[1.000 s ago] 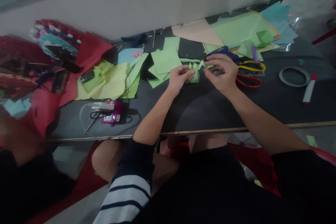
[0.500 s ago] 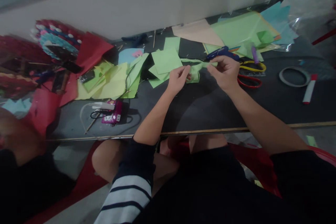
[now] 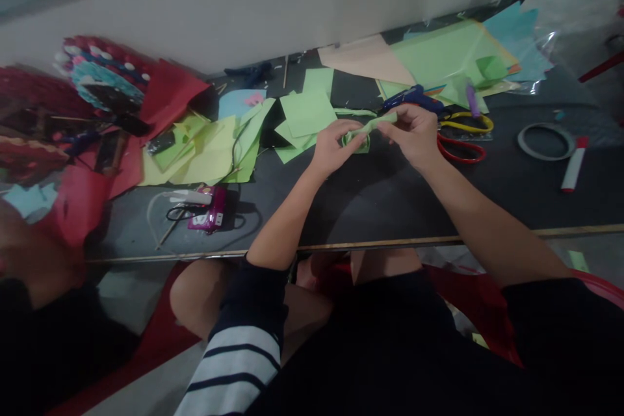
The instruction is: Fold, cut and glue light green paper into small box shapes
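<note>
Both of my hands meet over the dark table point(image 3: 390, 201) on a small folded strip of green paper point(image 3: 363, 133). My left hand point(image 3: 333, 146) pinches its left end with curled fingers. From the right, my right hand point(image 3: 413, 133) has its fingertips closed on the other end. The paper piece is crumpled into loops between them and partly hidden by my fingers. Just behind it lie loose green paper squares point(image 3: 307, 114).
A blue glue gun point(image 3: 409, 97), scissors with yellow and red handles point(image 3: 463, 136), a tape roll point(image 3: 546, 142) and a red-and-white marker point(image 3: 574, 166) lie to the right. Yellow paper sheets point(image 3: 209, 153), red paper point(image 3: 170, 94) and a pink device point(image 3: 208, 209) lie left. Another person sits at far left.
The green strip was stretched out between my hands half a second ago; now my hands have drawn together and the strip is bunched between them.
</note>
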Available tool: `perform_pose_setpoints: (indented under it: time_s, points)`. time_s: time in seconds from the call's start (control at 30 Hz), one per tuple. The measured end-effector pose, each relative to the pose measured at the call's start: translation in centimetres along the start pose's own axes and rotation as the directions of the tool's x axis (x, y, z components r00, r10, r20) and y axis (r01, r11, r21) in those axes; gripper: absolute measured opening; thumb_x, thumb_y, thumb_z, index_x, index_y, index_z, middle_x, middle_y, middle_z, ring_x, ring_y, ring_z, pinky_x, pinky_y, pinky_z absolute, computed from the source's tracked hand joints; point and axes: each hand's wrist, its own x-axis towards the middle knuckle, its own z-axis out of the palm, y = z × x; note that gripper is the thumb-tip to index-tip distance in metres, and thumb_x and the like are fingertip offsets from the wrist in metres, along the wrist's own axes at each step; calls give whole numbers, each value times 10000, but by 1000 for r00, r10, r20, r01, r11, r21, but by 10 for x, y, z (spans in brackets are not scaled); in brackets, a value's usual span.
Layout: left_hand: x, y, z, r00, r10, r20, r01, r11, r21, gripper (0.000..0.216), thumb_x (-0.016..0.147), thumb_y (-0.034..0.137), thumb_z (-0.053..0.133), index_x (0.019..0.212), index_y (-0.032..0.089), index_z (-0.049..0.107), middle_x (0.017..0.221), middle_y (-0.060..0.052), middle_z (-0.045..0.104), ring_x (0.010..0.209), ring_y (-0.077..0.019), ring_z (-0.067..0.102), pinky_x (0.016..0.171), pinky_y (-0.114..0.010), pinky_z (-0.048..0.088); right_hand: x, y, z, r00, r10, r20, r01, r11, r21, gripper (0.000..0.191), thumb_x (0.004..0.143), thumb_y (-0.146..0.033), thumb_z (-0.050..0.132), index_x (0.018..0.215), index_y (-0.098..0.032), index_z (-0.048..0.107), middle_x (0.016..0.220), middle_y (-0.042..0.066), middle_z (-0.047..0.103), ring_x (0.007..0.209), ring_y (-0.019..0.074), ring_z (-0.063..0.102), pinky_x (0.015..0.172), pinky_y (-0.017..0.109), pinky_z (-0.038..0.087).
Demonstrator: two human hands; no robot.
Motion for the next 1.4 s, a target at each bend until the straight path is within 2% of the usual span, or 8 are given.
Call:
perform_pose_setpoints:
  time_s: [0.1, 0.27, 0.37, 0.5, 0.63, 0.93, 1.2, 1.4]
  points:
    - [-1, -3, 1, 998, -25, -64, 26, 1000, 7, 149, 950, 357, 760, 906, 236, 835, 1013, -69, 843, 943, -200, 760, 906, -319, 569, -1, 0, -2, 999, -44, -10, 44, 997, -65, 501, 740, -713, 873, 855, -239, 759, 761, 24, 700, 632, 166, 611, 547, 324, 527]
    - [-3, -13, 4, 994, 17, -105, -14, 999, 37, 206, 998, 383, 714, 989, 222, 842, 1019, -68, 850, 828, -171, 749, 767, -285, 558, -7, -12, -1, 973, -201, 117, 214, 970, -113, 470, 860, -722, 770, 851, -254, 815, 923, 78, 759, 837, 226, 704, 695, 366, 576]
    - [-1, -21, 5, 988, 143, -54, -134, 980, 144, 283, 1050, 449, 642, 1038, 235, 826, 1064, -69, 845, 942, -192, 771, 849, -327, 590, -9, -15, 2, 954, -270, 129, 286, 951, -122, 524, 910, -754, 685, 843, -251, 816, 1020, 92, 786, 902, 240, 733, 671, 356, 573]
    - [5, -27, 2, 935, 353, 47, -350, 887, 301, 393, 1099, 508, 523, 1024, 243, 804, 1152, -85, 820, 1135, -221, 747, 1025, -424, 581, -8, -12, 2, 951, -307, 49, 311, 936, -168, 506, 977, -713, 627, 882, -249, 804, 999, 84, 802, 903, 229, 746, 678, 341, 581]
    - [6, -28, 2, 899, 431, 84, -426, 812, 400, 445, 1111, 521, 473, 975, 231, 782, 1143, -93, 810, 1123, -221, 741, 1023, -435, 581, -8, -9, 1, 948, -318, 11, 315, 936, -158, 460, 979, -678, 657, 915, -245, 799, 977, 81, 803, 851, 212, 739, 664, 324, 579]
    - [2, -23, 2, 922, 380, 69, -374, 835, 404, 326, 1088, 469, 570, 981, 224, 757, 1066, -76, 824, 1086, -216, 757, 1029, -427, 574, -11, -10, 5, 964, -256, 78, 266, 951, -156, 514, 967, -708, 635, 910, -225, 800, 880, 64, 797, 736, 188, 715, 632, 319, 571]
    - [1, -22, -2, 937, 348, -41, -292, 840, 458, 366, 1117, 470, 496, 1008, 224, 744, 968, -67, 805, 978, -190, 744, 914, -347, 585, -9, -11, 3, 970, -235, 56, 238, 970, -56, 569, 965, -782, 582, 911, -238, 738, 847, 52, 713, 661, 165, 649, 550, 307, 538]
    - [6, -33, -19, 923, 385, 1, -328, 784, 528, 386, 1085, 537, 538, 899, 232, 685, 866, -47, 762, 960, -221, 748, 966, -422, 576, -1, -7, -6, 959, -251, 130, 248, 968, 36, 507, 969, -764, 598, 922, -267, 690, 839, 25, 660, 633, 150, 585, 572, 319, 549]
